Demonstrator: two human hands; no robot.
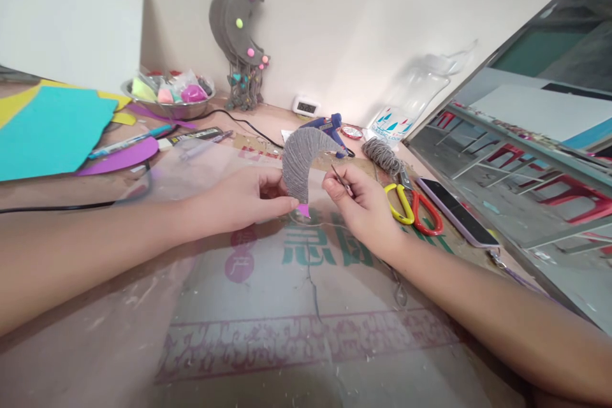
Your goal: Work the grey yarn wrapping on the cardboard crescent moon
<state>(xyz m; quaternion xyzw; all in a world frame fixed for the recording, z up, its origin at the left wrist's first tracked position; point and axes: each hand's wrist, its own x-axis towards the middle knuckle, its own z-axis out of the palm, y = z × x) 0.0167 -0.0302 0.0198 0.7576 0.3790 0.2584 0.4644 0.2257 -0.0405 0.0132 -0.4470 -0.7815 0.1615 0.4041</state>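
Observation:
My left hand (246, 196) grips the lower end of a crescent moon shape (300, 162), its thumb and fingers closed round the edge. Grey yarn is wound tightly over most of the crescent; a bare purple tip (303, 210) shows at the bottom. Just to the right, my right hand (361, 201) is closed in a pinch on a thin dark strand (341, 180) that looks like a grey yarn bundle. A loop of yarn (400, 295) hangs below that wrist. A loose thread runs from near the purple tip toward the right hand.
Scissors (428, 213), a phone (459, 211) and a yarn skein (382, 156) lie right. Behind are a blue glue gun (335, 124), a small clock (306, 105) and a plastic jug (406, 99). Coloured sheets (52, 131) and a metal bowl (167, 107) stand left. A decorated grey moon (239, 25) leans by the wall.

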